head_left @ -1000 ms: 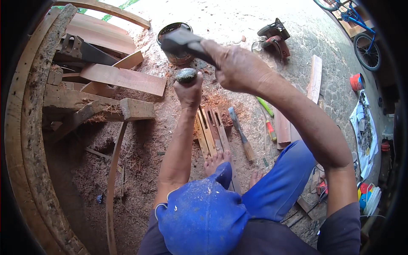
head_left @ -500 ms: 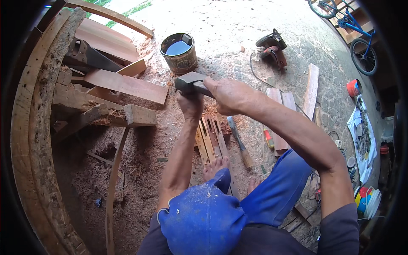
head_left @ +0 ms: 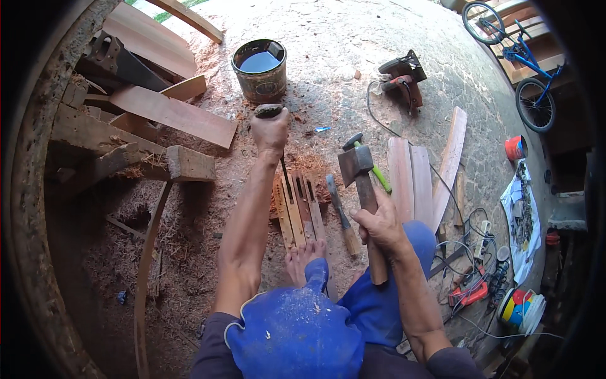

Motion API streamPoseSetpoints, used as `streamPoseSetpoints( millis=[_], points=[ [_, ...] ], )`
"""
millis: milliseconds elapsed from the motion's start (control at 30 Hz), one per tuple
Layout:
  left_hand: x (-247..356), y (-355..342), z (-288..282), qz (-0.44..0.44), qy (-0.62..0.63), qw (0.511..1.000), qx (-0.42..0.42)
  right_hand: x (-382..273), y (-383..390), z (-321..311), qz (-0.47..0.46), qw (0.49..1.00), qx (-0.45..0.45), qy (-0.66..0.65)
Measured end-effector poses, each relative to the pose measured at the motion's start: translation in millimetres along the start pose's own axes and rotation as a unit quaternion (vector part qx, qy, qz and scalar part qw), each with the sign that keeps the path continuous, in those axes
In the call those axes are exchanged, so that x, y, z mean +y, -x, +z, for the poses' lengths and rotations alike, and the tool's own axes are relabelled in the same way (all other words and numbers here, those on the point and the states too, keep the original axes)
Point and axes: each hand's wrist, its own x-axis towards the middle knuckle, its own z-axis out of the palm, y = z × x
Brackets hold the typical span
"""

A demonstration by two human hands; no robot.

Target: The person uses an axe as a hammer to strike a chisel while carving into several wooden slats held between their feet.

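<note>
My left hand (head_left: 270,134) is wrapped round the handle of a chisel (head_left: 285,172), whose mushroomed dark top sticks out above the fist. The thin blade points down at slotted wooden strips (head_left: 294,218), lying side by side under my bare foot (head_left: 304,260). My right hand (head_left: 385,222) grips the wooden shaft of a hatchet (head_left: 356,163), held with its metal head up, apart from the chisel. Between them on the ground lies another chisel (head_left: 341,215) with a wooden handle. Partly behind the hatchet is a hammer with a green handle (head_left: 380,179).
Beyond my left hand stands a bucket of liquid (head_left: 260,82). A circular saw (head_left: 404,85) with a cord lies far right. Boards (head_left: 410,177) lie right of the hatchet. On the left are timbers (head_left: 189,164) and a handsaw (head_left: 120,63). A blue bicycle (head_left: 536,69) stands far right.
The hatchet in my right hand has come away from the chisel top, moving right and toward me. My left hand stays on the chisel. The view has shifted slightly, uncovering the green-handled hammer.
</note>
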Motion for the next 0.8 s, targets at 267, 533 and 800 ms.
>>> streamPoseSetpoints(
  millis=[267, 533, 800],
  points=[
    [-33.2, -62.3, 5.6, -0.317, -0.065, 0.944, -0.057, 13.5, 6.8, -16.3, -0.014, 0.999, 0.027, 0.029],
    [-29.4, -47.4, 13.0, -0.231, -0.037, 0.970, -0.062, 17.9, -5.1, -31.4, -0.004, 0.996, 0.068, 0.062],
    [-97.1, -73.7, -6.2, -0.317, -0.183, 0.923, -0.120, 11.3, 0.1, -19.3, 0.033, 0.999, 0.022, 0.024]
  ],
)
